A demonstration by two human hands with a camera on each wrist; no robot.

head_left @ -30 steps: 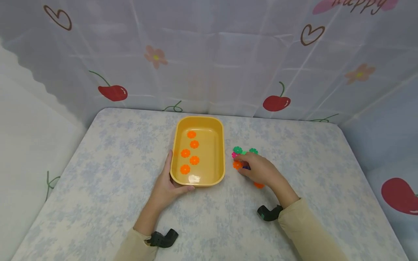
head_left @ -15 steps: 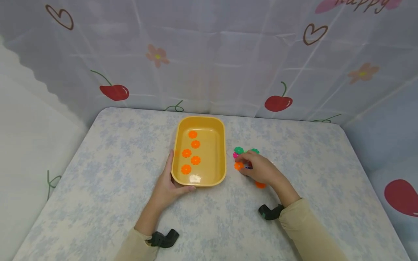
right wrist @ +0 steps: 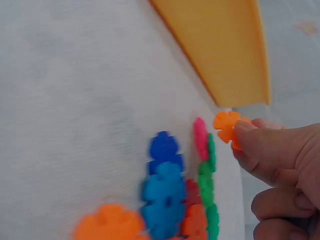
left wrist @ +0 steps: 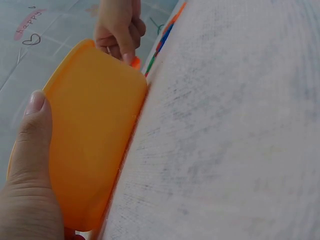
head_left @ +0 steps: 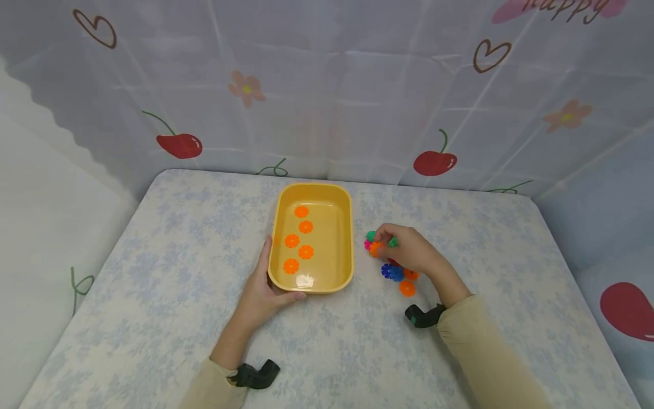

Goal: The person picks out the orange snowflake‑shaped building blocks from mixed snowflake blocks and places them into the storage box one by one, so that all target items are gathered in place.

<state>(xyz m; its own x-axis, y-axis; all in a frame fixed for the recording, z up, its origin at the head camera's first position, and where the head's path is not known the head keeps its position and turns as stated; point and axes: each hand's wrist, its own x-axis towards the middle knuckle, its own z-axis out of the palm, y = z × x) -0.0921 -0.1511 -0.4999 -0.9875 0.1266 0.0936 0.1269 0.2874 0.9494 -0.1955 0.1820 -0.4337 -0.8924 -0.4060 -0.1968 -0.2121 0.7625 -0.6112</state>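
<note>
A yellow rectangular tray [head_left: 332, 244] lies on the table with several orange snowflake-shaped plastic discs [head_left: 305, 251] inside, towards its left. My left hand [head_left: 258, 298] grips the tray's near left corner, thumb along the front side and fingers at the left side. Between right thumb and index finger, my right hand [head_left: 409, 250] pinches an orange snowflake disc [right wrist: 227, 125], raised off the table to the right of the tray. Below that hand lies a loose group of discs: blue [head_left: 396, 273], green [head_left: 370, 235], pink [head_left: 368, 245], red and orange [head_left: 407, 288]. The hand partly hides some.
The pale, blue-mottled tablecloth [head_left: 179, 255] covers the table. A printed curtain [head_left: 327, 113] hangs at its far edge. Each wrist wears a black camera mount, seen at the left wrist mount [head_left: 255, 375] and right wrist mount [head_left: 424, 316].
My right hand has lifted an orange disc from the group and moved slightly up and away, uncovering blue and orange discs. The left hand and tray hold still.
</note>
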